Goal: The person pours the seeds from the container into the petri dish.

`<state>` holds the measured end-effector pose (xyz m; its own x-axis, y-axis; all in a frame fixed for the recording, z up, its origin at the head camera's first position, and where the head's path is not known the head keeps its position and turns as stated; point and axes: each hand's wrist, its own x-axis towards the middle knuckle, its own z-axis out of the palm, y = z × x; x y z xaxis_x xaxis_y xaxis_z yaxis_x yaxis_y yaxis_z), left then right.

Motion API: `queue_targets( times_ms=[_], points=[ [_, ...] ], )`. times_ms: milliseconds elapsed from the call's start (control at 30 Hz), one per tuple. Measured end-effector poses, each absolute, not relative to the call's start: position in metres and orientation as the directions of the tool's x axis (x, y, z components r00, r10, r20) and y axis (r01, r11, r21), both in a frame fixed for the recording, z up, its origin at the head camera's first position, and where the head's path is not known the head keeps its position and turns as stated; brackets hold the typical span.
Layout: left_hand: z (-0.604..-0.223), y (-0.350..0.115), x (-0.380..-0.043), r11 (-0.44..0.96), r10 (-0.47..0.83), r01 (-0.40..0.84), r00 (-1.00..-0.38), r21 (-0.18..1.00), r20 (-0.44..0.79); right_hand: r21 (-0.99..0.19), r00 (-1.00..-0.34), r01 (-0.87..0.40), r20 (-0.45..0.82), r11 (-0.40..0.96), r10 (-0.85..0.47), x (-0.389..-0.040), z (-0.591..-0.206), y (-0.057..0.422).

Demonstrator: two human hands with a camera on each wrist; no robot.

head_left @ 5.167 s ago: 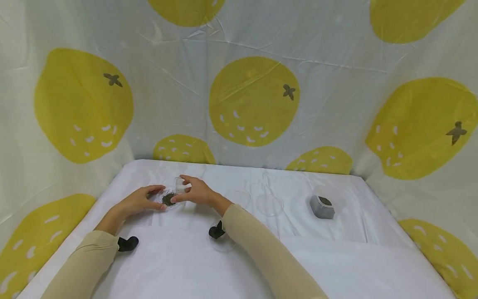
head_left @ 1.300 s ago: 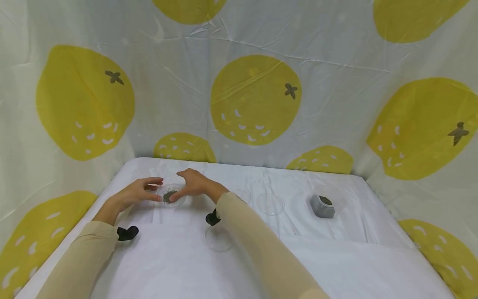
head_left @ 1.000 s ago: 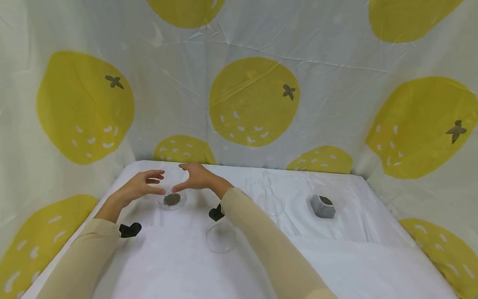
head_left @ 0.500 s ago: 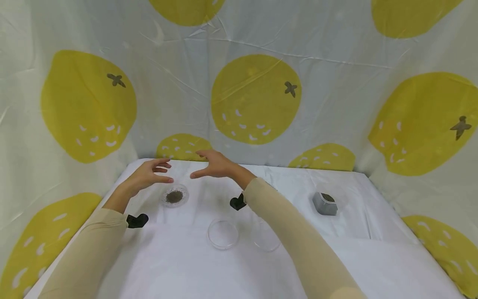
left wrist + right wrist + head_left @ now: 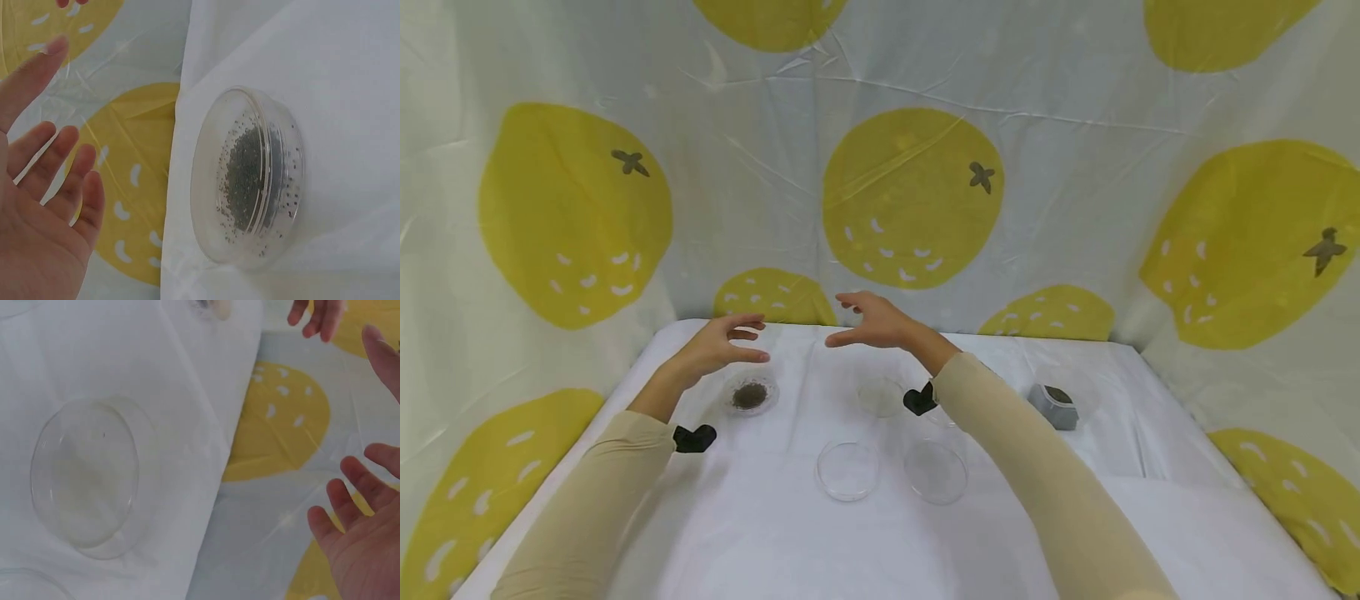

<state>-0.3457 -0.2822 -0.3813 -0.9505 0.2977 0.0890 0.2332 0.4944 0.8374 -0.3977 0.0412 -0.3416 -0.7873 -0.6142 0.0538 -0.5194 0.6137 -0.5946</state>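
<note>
White cloth [image 5: 760, 533] covers our counter [image 5: 790, 575], & on it we've got a round dish [image 5: 207, 200] w/ dark granules [image 5: 244, 178] heaped mid-dish, loose specks around the heap. Taking that dish as clock ctr. in the head view: our L hand [image 5: 722, 343] is at 11 o'clock, raised near it but apart, grip spread, fingers loosely bent. Our R hand [image 5: 880, 321] is up at 2 o'clock, grip also spread, thumb well away from fingers. At 3 o'clock we see a clear dish [image 5: 880, 397] &, farther out, a grey tub [image 5: 1054, 412] w/ dark contents. Approx. 4 o'clock: a flat dish [image 5: 847, 472] &, just R of it, a similar dish [image 5: 936, 472]. Lemon-print curtain [image 5: 913, 200] hangs behind.
</note>
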Motion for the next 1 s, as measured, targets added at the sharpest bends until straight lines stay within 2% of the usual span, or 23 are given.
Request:
queue_targets(
  times_ms=[433, 700, 1000],
  points=[
    [-0.379, -0.257, -0.354, 0.464, 0.297, 0.236, -0.949, 0.854, 0.101, -0.602, -0.821, -0.484, 0.061, 0.635, -0.567, -0.399, -0.342, 0.080],
    [-0.383, -0.218, -0.360, 0.435, 0.326, 0.261, -0.938, 0.862, 0.119, -0.618, -0.841, -0.462, 0.078, 0.637, -0.535, -0.399, -0.338, 0.111],
    [-0.393, -0.181, -0.365, 0.428, 0.422, 0.310, -0.899, 0.849, 0.115, -0.616, -0.863, -0.440, 0.090, 0.653, -0.497, -0.388, -0.337, 0.149]
  ],
)
